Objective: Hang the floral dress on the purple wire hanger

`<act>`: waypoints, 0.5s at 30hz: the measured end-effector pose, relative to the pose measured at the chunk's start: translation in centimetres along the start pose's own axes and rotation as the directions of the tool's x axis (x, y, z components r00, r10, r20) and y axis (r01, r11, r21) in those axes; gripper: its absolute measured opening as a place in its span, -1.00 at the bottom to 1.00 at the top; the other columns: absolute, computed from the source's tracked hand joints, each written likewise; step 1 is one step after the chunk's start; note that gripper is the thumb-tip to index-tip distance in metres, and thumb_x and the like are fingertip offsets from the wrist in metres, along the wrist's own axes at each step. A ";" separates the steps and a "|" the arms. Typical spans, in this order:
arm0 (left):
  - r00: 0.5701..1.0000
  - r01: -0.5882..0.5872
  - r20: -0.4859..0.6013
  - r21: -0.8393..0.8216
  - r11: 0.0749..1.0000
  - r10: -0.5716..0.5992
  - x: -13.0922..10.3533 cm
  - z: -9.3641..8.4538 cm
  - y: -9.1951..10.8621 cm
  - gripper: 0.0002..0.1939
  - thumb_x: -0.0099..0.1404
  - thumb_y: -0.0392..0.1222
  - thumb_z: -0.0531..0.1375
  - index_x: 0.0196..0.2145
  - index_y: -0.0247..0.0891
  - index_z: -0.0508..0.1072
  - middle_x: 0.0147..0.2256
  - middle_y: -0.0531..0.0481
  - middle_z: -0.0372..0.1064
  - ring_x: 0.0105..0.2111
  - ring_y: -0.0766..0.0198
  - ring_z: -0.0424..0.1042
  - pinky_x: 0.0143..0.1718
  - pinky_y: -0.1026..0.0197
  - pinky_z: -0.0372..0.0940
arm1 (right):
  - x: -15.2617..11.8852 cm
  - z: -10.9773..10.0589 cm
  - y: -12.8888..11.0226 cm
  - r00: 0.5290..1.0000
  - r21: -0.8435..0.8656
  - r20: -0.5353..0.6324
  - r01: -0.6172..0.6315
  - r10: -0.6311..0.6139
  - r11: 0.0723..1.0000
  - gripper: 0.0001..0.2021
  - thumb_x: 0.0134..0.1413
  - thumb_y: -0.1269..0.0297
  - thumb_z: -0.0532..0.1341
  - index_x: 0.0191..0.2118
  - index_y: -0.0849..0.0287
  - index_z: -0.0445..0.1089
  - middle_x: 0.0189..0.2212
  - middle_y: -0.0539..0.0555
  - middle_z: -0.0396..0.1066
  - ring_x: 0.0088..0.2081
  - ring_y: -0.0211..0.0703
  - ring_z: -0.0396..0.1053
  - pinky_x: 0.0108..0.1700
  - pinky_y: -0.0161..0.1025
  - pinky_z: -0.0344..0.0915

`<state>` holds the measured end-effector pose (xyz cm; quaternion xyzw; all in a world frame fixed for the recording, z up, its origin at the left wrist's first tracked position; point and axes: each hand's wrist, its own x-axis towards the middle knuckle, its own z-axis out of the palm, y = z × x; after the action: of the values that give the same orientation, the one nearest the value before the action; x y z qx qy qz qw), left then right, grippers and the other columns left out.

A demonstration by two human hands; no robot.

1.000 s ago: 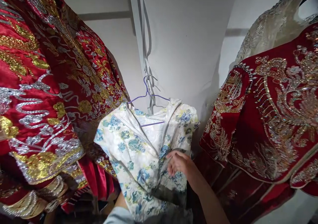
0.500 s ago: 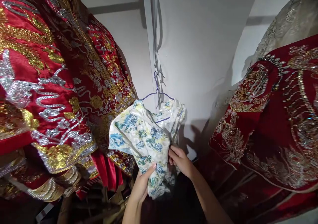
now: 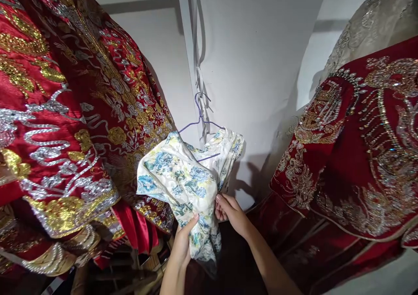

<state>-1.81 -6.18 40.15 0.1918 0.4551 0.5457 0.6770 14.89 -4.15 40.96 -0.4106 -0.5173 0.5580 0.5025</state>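
A white garment with blue and yellow flowers hangs on a thin purple hanger. My left hand holds the garment's lower left part, its thumb on the front and its other fingers hidden behind the cloth. At the garment's right edge, my right hand pinches the fabric between thumb and fingers. The hanger's hook is up by a pale strap on the wall. Below my hands, the garment's bottom end dangles bunched and in shadow.
Red embroidered jackets with gold and silver patterns hang at the left. On the right are a red beaded garment and a pale lace one. Behind the hanger stands a grey-white wall.
The view has shifted slightly, so most things sit further left. The garment's lower end looks narrower and hangs lower. Both hands keep their hold on the cloth.
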 end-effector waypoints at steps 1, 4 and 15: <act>1.000 -0.008 -0.007 0.006 1.000 0.008 0.1 -0.2 0.1 -0.44 0.05 -0.29 0.39 0.05 -0.24 0.46 -0.03 -0.19 0.53 0.05 -0.06 0.49 0.18 -0.08 0.31 | -0.2 0.0 -0.1 1.000 0.012 0.015 0.006 -0.006 1.000 -0.51 0.20 -0.23 0.12 -0.45 0.14 0.25 -0.65 -0.08 0.22 -0.59 -0.30 0.14 -0.50 -0.30 0.07; 0.999 -0.016 -0.039 0.085 0.996 0.019 0.7 -1.1 0.6 -0.48 0.06 -0.26 0.40 0.01 -0.23 0.46 -0.03 -0.20 0.52 0.09 -0.07 0.45 0.20 -0.10 0.27 | -0.6 -0.3 -0.3 1.000 0.037 0.006 0.030 -0.030 0.999 -0.57 0.19 -0.13 0.19 -0.45 0.15 0.29 -0.66 -0.09 0.20 -0.59 -0.32 0.10 -0.51 -0.31 0.04; 0.621 -0.716 0.288 0.587 0.378 0.729 2.1 2.8 -2.7 -0.73 0.26 -0.20 0.23 -0.06 -0.18 0.44 -0.06 -0.12 0.42 0.01 0.09 0.41 0.09 0.15 0.25 | -0.7 0.4 -0.9 0.997 -0.053 -0.055 0.056 -0.059 0.997 -0.69 0.21 0.12 0.17 -0.49 0.18 0.41 -0.72 -0.10 0.17 -0.63 -0.31 0.10 -0.51 -0.30 0.03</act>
<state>1.99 -4.51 38.66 0.5883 0.4906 0.5908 0.2532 14.73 -4.90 41.83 -0.4240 -0.5288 0.5178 0.5220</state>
